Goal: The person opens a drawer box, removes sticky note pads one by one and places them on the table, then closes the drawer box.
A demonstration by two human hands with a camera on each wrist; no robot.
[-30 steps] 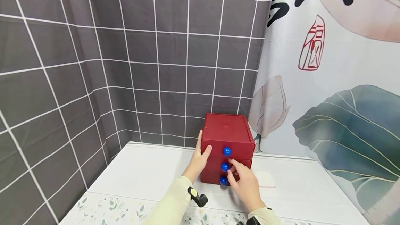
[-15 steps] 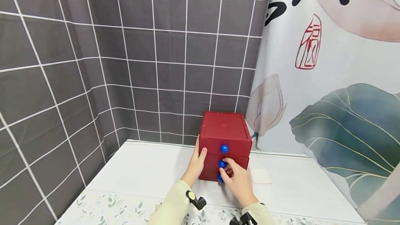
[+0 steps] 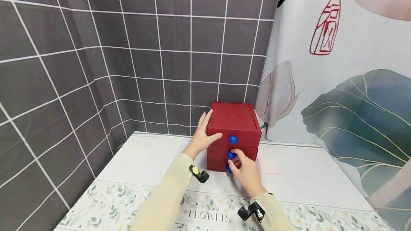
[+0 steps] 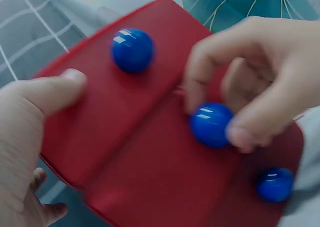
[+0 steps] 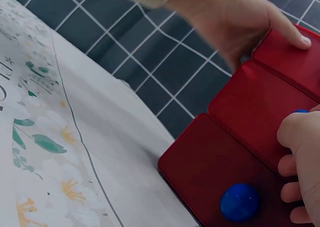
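Note:
A red box of three stacked drawers [image 3: 235, 116] stands on the table, with a round blue knob on each front. My left hand [image 3: 203, 137] steadies its upper left edge, fingers straight along the side and thumb [image 4: 62, 89] lying over the top drawer's front. The thumb and index finger of my right hand [image 3: 249, 174] pinch the middle drawer knob [image 4: 210, 124]. Above it is the top knob [image 3: 232, 139]; the bottom knob [image 5: 240, 202] is partly hidden by the right hand in the head view. The drawer fronts look nearly flush.
A pale pink square sheet [image 3: 269, 166] lies to the right of the box. The white table [image 3: 163, 159] has a floral strip [image 3: 205, 213] along its front. Behind hang a grey gridded curtain [image 3: 173, 67] and a painted cloth [image 3: 295, 124].
My right hand has moved left onto the middle knob and now pinches it. The left hand has slid up from the box's side to its upper edge. The head view has tilted down.

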